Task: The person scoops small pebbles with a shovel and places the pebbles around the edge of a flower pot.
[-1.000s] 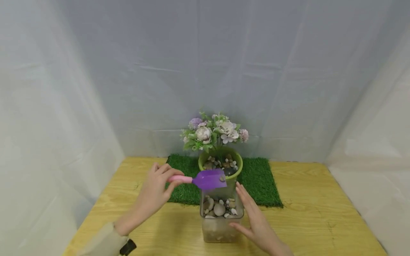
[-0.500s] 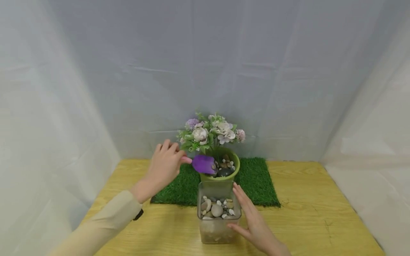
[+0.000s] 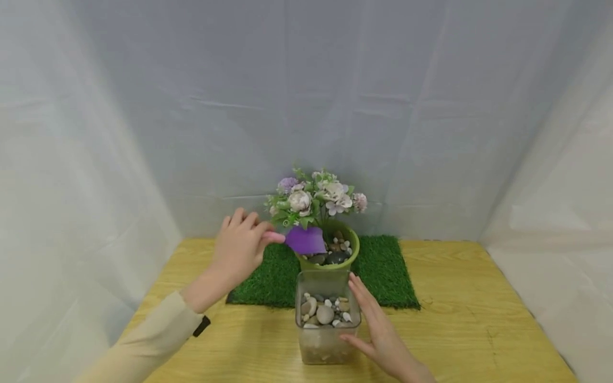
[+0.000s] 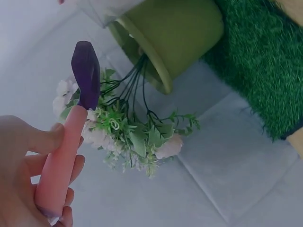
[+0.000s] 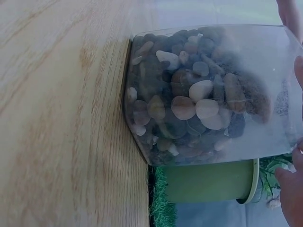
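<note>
Gripping the pink handle of a small purple trowel [image 3: 304, 240], your left hand [image 3: 239, 248] has its fingers curled round the handle while the thumb lies along it, as the left wrist view shows [image 4: 61, 165]. The trowel's purple blade is tipped over the left rim of the green flowerpot [image 3: 330, 250], touching or just above the pebbles [image 3: 335, 250] that fill the pot; which of the two, you cannot tell from here. The artificial flowers [image 3: 313, 198] rise from the pot just behind the blade.

Your right hand [image 3: 380, 332] lies with straight fingers flat against the right wall of the clear square jar [image 3: 325, 340], and the thumb reaches toward its front face; it presses the jar without curling round it. The jar stands on the wooden table [image 3: 479, 319], right in front of the flowerpot and touching or nearly touching it. In the right wrist view the jar [image 5: 208, 94] holds a heap of mixed brown, grey and white stones [image 5: 189, 104].

The flowerpot stands on a green mat of artificial grass [image 3: 388, 271] at the back of the table. A pale fabric backdrop [image 3: 306, 106] closes in the scene on three sides.
</note>
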Tool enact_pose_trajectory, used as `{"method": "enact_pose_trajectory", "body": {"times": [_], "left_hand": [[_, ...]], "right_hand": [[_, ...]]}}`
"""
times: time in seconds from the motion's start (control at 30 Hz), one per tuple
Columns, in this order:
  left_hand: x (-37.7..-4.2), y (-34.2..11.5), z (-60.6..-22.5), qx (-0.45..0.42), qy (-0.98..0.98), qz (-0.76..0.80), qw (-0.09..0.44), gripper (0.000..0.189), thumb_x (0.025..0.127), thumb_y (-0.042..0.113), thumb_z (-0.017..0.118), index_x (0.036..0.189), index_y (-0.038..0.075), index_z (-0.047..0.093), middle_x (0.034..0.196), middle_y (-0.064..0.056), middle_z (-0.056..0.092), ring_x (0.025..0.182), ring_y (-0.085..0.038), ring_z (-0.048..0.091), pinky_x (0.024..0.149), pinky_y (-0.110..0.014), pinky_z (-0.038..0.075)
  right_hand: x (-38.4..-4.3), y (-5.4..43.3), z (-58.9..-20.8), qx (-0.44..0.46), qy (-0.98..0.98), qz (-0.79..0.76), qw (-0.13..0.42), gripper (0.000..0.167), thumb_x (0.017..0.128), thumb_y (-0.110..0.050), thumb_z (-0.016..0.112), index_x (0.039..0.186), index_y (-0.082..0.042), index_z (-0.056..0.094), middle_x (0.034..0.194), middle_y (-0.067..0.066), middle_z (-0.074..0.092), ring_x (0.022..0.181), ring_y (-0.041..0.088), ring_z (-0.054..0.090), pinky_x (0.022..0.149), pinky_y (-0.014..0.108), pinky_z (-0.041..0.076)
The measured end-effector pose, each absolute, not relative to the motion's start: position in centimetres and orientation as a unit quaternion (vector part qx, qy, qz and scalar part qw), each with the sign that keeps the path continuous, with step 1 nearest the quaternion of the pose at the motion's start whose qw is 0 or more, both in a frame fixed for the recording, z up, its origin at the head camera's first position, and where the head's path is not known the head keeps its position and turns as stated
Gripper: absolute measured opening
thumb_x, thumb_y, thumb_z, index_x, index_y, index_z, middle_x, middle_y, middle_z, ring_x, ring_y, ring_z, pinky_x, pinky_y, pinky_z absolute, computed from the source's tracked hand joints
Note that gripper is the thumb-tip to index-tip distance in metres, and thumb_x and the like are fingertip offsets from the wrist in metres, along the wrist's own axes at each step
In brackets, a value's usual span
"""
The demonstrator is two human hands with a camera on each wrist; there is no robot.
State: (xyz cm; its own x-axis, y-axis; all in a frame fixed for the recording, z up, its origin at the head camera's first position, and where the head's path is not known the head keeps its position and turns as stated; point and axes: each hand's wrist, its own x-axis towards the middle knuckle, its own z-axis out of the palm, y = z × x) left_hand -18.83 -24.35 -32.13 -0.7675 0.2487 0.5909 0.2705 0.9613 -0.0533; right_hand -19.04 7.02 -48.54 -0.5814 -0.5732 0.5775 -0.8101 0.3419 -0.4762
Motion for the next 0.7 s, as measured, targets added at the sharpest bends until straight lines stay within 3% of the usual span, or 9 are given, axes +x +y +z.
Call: {"method": "enact_pose_trajectory", "body": {"times": [0.27,0.53,0.7], "left_hand": [[-16.1,-25.2,-32.4,-0.142,-0.937,-0.107,0.302,0.011,0.082,0.013,0.083,0.092,0.011,0.077,0.081,-0.003,0.060,0.080,-0.024,0.043,0.072,-0.036,0.033],[-14.3,-23.7,-32.1,-0.185,-0.946,-0.046,0.262,0.014,0.085,0.024,0.082,0.095,0.016,0.077,0.083,0.003,0.060,0.082,-0.019,0.047,0.073,-0.035,0.042],[-14.1,-21.9,-32.0,-0.215,-0.950,-0.014,0.224,0.006,0.089,0.022,0.079,0.089,0.017,0.076,0.079,0.006,0.056,0.079,-0.017,0.040,0.073,-0.031,0.036]], "right_hand": [[-18.9,7.1,-48.5,0.429,-0.804,0.380,0.159,0.095,0.091,-0.040,0.074,0.159,0.002,0.022,0.167,0.018,0.019,0.154,0.024,0.020,0.119,0.026,0.017],[-18.9,7.2,-48.5,0.425,-0.808,0.376,0.161,0.096,0.090,-0.041,0.074,0.160,0.000,0.022,0.166,0.019,0.020,0.154,0.024,0.021,0.118,0.028,0.018],[-18.9,7.1,-48.4,0.427,-0.807,0.376,0.157,0.096,0.090,-0.040,0.075,0.159,0.000,0.022,0.166,0.019,0.020,0.154,0.024,0.020,0.118,0.027,0.018]]}}
